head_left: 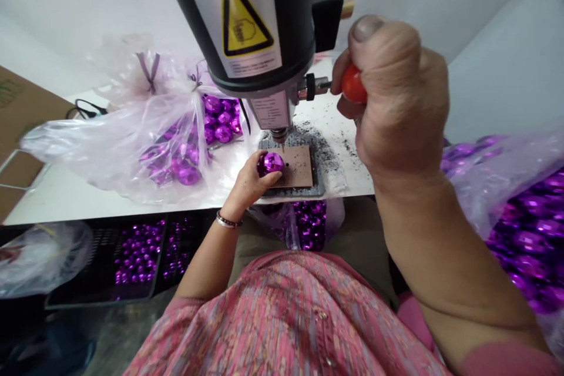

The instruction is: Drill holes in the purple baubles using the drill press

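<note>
My left hand [249,182] cups a shiny purple faceted bauble [270,164] against a brown board [296,165], which lies on a grey metal plate [291,191]. The tip of a bench drill's bit [279,138] points down just beside the bauble, and I cannot tell whether they touch. My right hand [396,94] is closed around the red ball knob [353,83] of the drill's side lever. The drill head [251,17] is black and carries a yellow warning label.
A clear plastic bag [132,141] of purple baubles lies on the white table [74,200], near dark drilling dust [326,141]. Black crates of baubles [138,252] stand below the table edge. Another bag of baubles [529,229] sits at my right, and cardboard [22,111] stands at far left.
</note>
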`<control>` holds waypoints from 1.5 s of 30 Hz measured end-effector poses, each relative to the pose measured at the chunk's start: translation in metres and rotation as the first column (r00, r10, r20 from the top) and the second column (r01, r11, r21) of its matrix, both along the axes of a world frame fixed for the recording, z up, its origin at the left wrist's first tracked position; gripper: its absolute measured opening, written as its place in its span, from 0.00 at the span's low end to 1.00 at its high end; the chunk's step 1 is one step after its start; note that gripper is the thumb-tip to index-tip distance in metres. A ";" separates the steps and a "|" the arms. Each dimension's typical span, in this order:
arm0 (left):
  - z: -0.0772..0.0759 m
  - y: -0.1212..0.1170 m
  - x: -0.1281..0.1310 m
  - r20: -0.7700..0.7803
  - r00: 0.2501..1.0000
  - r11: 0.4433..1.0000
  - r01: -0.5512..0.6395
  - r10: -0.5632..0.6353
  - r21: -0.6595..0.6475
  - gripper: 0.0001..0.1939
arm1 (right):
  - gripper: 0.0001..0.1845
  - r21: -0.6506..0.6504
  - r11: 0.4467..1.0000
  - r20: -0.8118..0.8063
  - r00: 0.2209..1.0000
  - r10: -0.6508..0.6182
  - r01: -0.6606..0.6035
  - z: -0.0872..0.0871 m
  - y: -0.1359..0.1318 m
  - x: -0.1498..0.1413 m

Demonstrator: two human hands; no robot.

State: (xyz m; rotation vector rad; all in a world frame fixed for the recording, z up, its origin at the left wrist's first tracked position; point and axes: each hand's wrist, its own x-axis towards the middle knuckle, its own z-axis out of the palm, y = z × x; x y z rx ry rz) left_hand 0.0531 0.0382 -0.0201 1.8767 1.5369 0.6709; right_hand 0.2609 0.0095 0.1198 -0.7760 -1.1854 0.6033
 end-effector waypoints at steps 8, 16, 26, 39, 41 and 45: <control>0.003 0.009 0.009 -0.070 0.996 0.999 0.049 -0.048 0.020 0.29 | 0.35 -0.044 0.996 0.103 0.992 -0.072 0.076 0.000 -0.004 0.002; 0.007 0.020 0.021 -0.143 0.984 0.993 0.112 -0.107 0.030 0.33 | 0.34 -0.097 0.993 0.103 0.993 -0.059 0.069 0.006 -0.009 -0.001; 0.000 0.032 0.016 -0.032 0.977 0.978 0.208 -0.209 -0.036 0.34 | 0.27 -0.095 0.995 0.113 0.994 -0.011 0.022 0.004 -0.010 0.004; -0.008 0.029 -0.005 0.213 0.963 0.979 0.188 -0.167 -0.082 0.30 | 0.21 -0.071 0.997 0.095 0.995 -0.015 0.022 0.004 -0.007 0.004; -0.005 0.029 -0.004 0.194 0.968 0.980 0.178 -0.158 -0.088 0.30 | 0.21 -0.074 0.997 0.096 0.995 -0.015 0.022 0.006 -0.008 0.004; -0.003 0.028 0.003 0.171 0.980 0.989 0.119 -0.102 -0.093 0.33 | 0.20 -0.154 0.987 0.168 0.986 -0.017 0.043 0.019 -0.010 0.005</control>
